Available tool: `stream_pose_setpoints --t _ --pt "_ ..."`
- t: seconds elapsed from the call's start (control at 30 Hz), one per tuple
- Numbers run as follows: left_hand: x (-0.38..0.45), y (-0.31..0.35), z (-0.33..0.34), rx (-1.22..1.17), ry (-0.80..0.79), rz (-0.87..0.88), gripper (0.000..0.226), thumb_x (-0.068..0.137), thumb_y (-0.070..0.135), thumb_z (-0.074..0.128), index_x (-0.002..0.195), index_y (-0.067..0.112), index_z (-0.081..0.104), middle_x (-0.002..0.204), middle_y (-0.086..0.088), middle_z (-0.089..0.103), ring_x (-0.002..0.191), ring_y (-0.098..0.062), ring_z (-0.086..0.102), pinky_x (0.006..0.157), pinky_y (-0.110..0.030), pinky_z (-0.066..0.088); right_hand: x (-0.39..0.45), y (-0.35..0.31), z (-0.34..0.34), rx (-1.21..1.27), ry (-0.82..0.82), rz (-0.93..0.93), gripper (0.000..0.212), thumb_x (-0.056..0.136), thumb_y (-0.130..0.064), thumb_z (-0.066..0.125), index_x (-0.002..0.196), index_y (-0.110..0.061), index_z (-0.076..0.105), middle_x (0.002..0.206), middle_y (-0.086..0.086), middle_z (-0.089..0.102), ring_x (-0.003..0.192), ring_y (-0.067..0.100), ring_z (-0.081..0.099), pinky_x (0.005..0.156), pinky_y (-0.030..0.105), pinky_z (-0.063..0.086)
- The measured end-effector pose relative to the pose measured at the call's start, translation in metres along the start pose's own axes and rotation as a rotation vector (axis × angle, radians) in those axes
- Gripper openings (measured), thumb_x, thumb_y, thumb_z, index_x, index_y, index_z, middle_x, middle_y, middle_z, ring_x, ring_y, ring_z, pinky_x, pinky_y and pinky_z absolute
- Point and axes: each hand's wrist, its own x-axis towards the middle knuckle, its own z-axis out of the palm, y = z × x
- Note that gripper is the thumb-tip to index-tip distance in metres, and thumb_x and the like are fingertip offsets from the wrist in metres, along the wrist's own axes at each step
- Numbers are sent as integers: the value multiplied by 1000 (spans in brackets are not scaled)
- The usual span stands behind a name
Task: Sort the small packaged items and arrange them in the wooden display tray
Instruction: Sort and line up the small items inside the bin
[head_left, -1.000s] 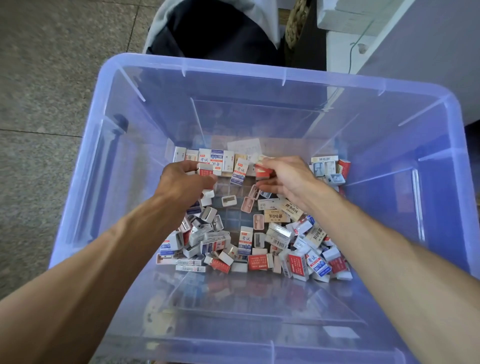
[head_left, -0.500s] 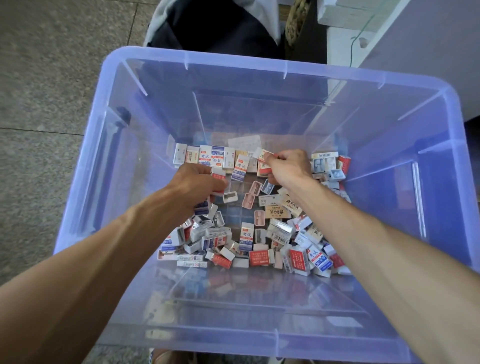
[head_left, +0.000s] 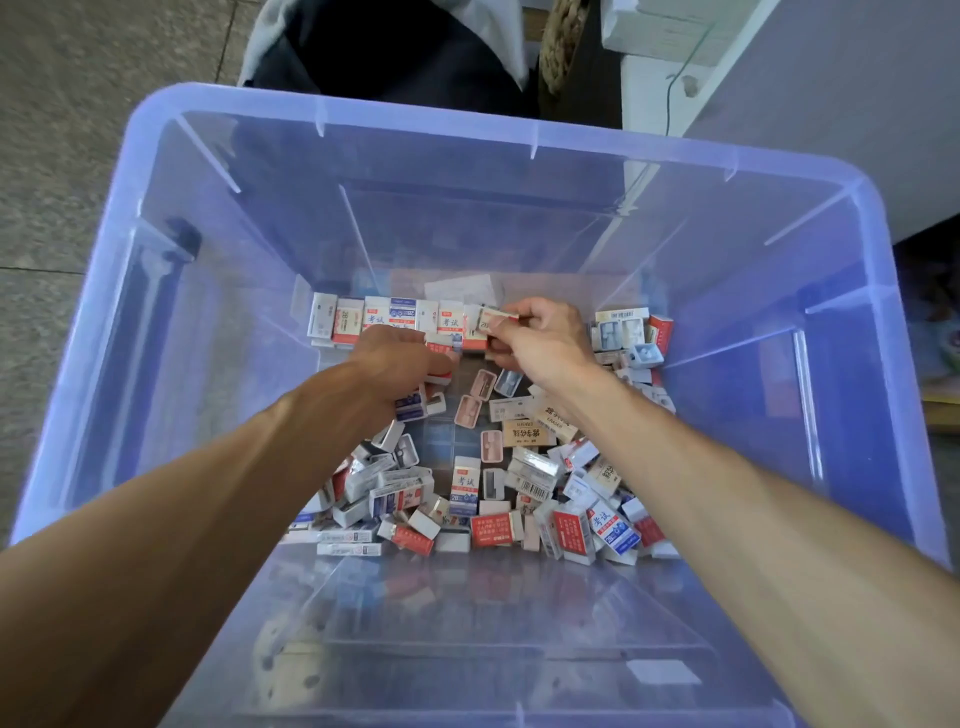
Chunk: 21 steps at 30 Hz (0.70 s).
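Nearest: loose heap of small packaged items (head_left: 483, 499) on the floor of the clear blue plastic bin (head_left: 883, 364), lying at all angles, unsorted. Probable reason: tipped in as bulk stock, so each must be picked out singly. A few pink cases (head_left: 470, 410) lie between the two forearms, apart from the heap.

Middle: left hand (head_left: 402, 364) reaches palm down, fingers curled over a white-and-red packet (head_left: 441, 375) at its fingertips; it grips or is just closing on it. Exact contact is hidden by the hand.

Farther: right hand (head_left: 540, 340) pinches one small packet (head_left: 493, 318) between thumb and fingers, held just at the end of the row.

Farthest: row of upright packets (head_left: 395, 317) stands along the far wall, faces outward, touching side by side. Judgement: the wall serves as a backstop for ordering.

Wooden display tray not in view.
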Motion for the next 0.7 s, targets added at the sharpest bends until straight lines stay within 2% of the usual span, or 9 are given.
stream_pose_setpoints --t 0.07,0.13,0.17,0.27,0.37,0.5,0.6,0.67,0.7 --pt "1 0 1 14 2 7 14 85 3 72 98 5 69 96 -12 74 85 -27 73 79 -43 61 2 -2 3 -15 20 9 5 95 -13 67 101 -12 67 99 6 73 82 17 73 70 23 61" --pt "1 0 -1 45 8 13 18 84 5 74 101 7 69 95 -10 74 82 -25 74 79 -44 61 5 -5 3 -18 37 8 4 94 -15 70 90 -16 69 91 5 75 82 19 75 77 32 63" --pt "0 1 -3 56 17 22 19 83 6 75 102 8 69 94 -9 74 81 -25 74 79 -44 60 5 -5 3 -1 33 11 10 93 -15 71 84 -19 67 88 5 75 81 20 75 79 35 63" --pt "-3 1 -11 23 22 53 18 84 5 74 101 9 70 94 -8 75 81 -25 74 79 -43 60 1 -1 -3 75 53 51 6 93 -17 71 87 -18 70 83 4 73 71 15 72 74 29 61" --pt "-9 1 -15 -49 1 58 14 88 3 69 101 4 69 96 -13 75 89 -30 73 80 -43 60 -2 6 -16 -16 156 100 10 93 -21 69 89 -13 74 71 -1 68 61 13 59 59 24 49" --pt "-18 5 -17 -117 0 40 12 91 1 62 101 3 68 100 -17 73 83 -26 69 77 -39 59 1 5 -18 -139 107 108 5 87 -17 76 82 -17 77 74 0 75 62 12 68 66 26 60" --pt "-23 7 -20 -104 -48 37 12 90 4 65 101 2 69 96 -15 74 79 -22 69 63 -32 57 4 2 -9 -260 52 51 13 89 -15 75 77 -20 72 74 2 75 66 17 73 72 37 63" --pt "-25 7 -20 -85 -71 35 14 88 8 69 101 3 69 95 -13 75 78 -20 69 57 -29 53 4 -4 -10 -361 45 13 8 90 -19 74 82 -19 73 79 -2 73 66 15 69 66 32 60" --pt "-26 7 -19 -83 -76 35 15 87 9 70 101 4 70 94 -12 75 77 -19 69 57 -29 52 1 -7 -14 -399 57 -15 8 91 -23 73 83 -20 73 78 -5 70 64 12 65 60 26 54"
